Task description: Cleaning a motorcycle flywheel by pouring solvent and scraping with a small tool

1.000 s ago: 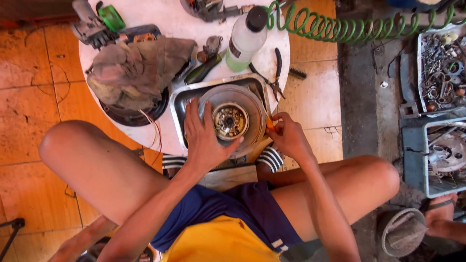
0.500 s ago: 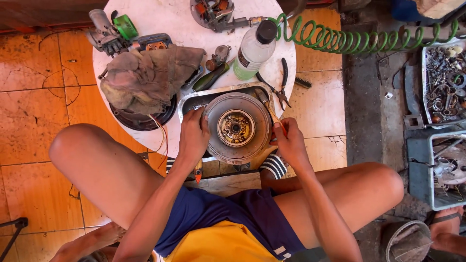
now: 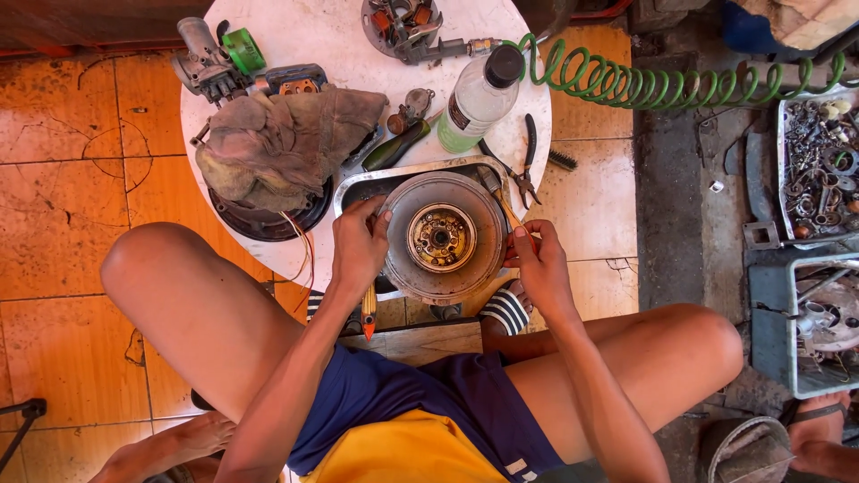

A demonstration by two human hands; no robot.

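Two hands grip the round metal rotor (image 3: 443, 238) in the steel tray (image 3: 358, 186) at frame centre: left hand (image 3: 360, 250), right hand (image 3: 535, 261).

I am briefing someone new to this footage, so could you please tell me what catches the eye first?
A round metal flywheel sits in a steel tray at centre, with the left hand and right hand on its sides. Behind it lie a dirty rag and a green coiled hose.

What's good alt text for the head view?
Seen from above, a seated person's left hand and right hand grip opposite edges of a round metal flywheel in a metal tray on a white round table, beside a dirty rag and plastic bottle.
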